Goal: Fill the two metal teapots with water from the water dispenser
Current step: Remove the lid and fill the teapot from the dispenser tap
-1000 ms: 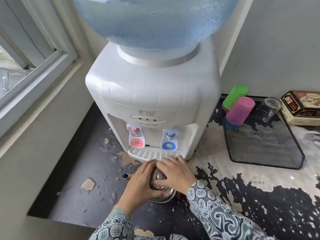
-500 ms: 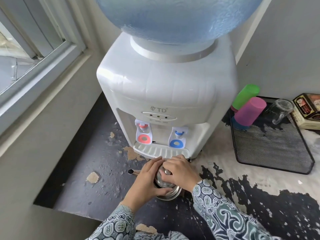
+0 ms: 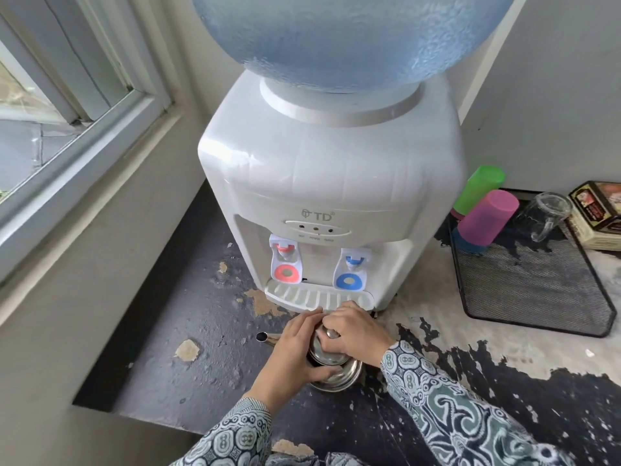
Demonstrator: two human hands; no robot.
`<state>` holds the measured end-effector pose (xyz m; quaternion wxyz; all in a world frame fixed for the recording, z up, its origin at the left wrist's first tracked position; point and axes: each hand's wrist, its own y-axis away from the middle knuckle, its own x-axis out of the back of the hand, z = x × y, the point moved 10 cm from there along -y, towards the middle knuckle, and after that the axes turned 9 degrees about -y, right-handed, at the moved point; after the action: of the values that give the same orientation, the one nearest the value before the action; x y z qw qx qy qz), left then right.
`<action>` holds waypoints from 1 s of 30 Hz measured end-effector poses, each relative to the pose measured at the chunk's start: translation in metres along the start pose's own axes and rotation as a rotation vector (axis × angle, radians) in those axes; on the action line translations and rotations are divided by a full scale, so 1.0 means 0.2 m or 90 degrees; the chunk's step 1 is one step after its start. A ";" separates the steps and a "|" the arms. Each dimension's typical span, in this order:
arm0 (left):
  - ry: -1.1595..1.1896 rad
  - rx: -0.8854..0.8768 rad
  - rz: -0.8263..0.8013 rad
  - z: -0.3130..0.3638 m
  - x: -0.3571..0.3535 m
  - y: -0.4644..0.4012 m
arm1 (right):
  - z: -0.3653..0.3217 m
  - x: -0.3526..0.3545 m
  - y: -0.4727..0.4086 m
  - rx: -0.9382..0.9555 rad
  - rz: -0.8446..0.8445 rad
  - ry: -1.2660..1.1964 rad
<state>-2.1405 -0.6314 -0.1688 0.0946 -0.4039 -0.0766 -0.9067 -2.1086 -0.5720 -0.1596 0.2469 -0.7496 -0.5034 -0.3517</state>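
A small metal teapot [image 3: 339, 373] stands on the dark counter just in front of the white water dispenser [image 3: 331, 183], its spout [image 3: 265, 338] pointing left. My left hand [image 3: 290, 356] wraps around the pot's left side. My right hand [image 3: 354, 331] pinches the knob of the round metal lid [image 3: 324, 353], which sits tilted over the pot's mouth. The dispenser has a red tap [image 3: 285, 260], a blue tap [image 3: 351, 270] and a white drip tray [image 3: 317, 297], with a blue water bottle [image 3: 349, 38] on top. Only one teapot is in view.
A black mesh tray [image 3: 537, 290] lies right of the dispenser with a green cup [image 3: 479, 188], a pink cup [image 3: 487, 216] and a glass mug [image 3: 544, 213] on it. A printed box [image 3: 598, 213] sits at the far right. A window ledge [image 3: 100, 169] borders the left.
The lid has tilted up a little under my right hand. Both hands stay on the teapot in front of the drip tray; the camera view has shifted so the dispenser sits further right.
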 end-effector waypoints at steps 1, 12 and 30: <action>0.001 -0.001 0.001 0.00 0.00 0.00 | 0.00 0.01 0.00 0.002 0.010 -0.004; 0.011 0.001 -0.004 -0.01 0.00 0.01 | 0.14 0.10 0.07 -0.118 0.157 -0.285; 0.082 0.024 -0.046 -0.04 -0.02 0.02 | 0.46 0.11 0.67 -0.309 0.239 0.041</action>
<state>-2.1417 -0.6354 -0.1769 0.0744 -0.3399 -0.1016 -0.9320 -1.9521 -0.5417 -0.2023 0.1372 -0.8549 -0.2492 -0.4338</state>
